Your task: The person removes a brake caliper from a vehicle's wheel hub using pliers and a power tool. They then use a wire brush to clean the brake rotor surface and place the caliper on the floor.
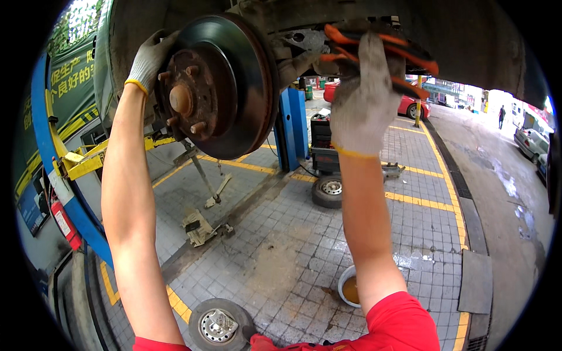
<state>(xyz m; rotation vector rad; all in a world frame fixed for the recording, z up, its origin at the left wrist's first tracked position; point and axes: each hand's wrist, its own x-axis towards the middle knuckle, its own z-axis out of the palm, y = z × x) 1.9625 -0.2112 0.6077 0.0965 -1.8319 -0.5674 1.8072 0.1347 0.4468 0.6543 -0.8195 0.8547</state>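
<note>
A brown, rusty wheel hub with studs sits in front of a dark brake disc under the raised car. My left hand, in a white knit glove with a yellow cuff, is at the disc's upper left edge, its fingers curled against it and partly hidden. To the right of the disc, my right hand, gloved the same way, is closed around pliers with orange-and-black handles. Motion blurs the pliers, and their jaws cannot be made out. Behind them are suspension parts.
Blue lift posts stand left and behind, with a yellow lift arm. Wheels lie on the tiled floor, one near my feet, another by a dark tool cart. A bucket of brown liquid stands below my right arm. A red fire extinguisher hangs left.
</note>
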